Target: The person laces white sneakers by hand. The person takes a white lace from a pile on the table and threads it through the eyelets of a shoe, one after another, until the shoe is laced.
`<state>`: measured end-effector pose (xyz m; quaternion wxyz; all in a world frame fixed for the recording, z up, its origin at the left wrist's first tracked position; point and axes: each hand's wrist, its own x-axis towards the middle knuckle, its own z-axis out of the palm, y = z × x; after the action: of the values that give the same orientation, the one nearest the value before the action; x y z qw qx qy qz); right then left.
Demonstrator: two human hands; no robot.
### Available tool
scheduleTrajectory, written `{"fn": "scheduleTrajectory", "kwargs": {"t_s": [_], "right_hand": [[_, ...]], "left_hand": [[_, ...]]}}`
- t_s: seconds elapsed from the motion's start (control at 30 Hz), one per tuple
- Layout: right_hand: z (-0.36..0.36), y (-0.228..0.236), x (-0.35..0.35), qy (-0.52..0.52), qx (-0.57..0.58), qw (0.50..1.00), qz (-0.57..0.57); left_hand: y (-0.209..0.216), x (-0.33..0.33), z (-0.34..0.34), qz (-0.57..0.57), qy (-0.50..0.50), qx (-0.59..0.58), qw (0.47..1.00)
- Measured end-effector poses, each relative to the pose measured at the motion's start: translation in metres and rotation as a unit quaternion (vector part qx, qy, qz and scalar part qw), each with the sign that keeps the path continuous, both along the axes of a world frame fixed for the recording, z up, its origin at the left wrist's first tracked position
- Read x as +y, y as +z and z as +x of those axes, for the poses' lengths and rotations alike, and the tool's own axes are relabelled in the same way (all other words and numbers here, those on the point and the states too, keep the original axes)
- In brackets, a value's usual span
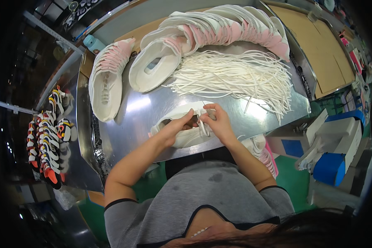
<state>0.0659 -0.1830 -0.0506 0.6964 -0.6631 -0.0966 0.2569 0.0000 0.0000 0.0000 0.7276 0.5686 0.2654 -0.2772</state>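
A white shoe upper (186, 141) lies at the front of the metal table, its opening facing up. My left hand (177, 127) grips it near the opening, thumb on top and the other fingers partly hidden inside. Close beside it, my right hand (219, 123) pinches at the eyelet area with thumb and forefinger. A white shoelace (202, 127) runs down from these fingertips over the upper. The exact point where the lace meets the fingers is too small to make out. A large bundle of loose white laces (235, 78) lies just beyond my hands.
A long curved row of nested white-and-pink uppers (223, 33) stands along the back. Another nested stack (107, 78) is at the left. Dark, orange and white shoe parts (47, 140) sit on the far-left surface. Cardboard (314, 45) lies at the back right; a blue-and-white machine (335, 149) stands right.
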Motion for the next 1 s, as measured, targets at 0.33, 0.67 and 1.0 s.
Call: {"fn": "scheduleTrajectory", "kwargs": {"t_s": [0.33,0.67,1.0], "right_hand": [[-0.012,0.026,0.002,0.046,-0.136,0.98,-0.14],[-0.02,0.038,-0.019,0.06,-0.194,0.973,-0.112],[-0.007,0.052,-0.032,0.135,-0.242,0.951,-0.141]], "left_hand": [[-0.001,-0.023,-0.029,0.169,0.121,-0.142,0.968],[-0.015,-0.038,-0.038,0.326,0.168,-0.31,0.877],[-0.014,-0.037,-0.041,0.322,0.151,-0.34,0.87]]}}
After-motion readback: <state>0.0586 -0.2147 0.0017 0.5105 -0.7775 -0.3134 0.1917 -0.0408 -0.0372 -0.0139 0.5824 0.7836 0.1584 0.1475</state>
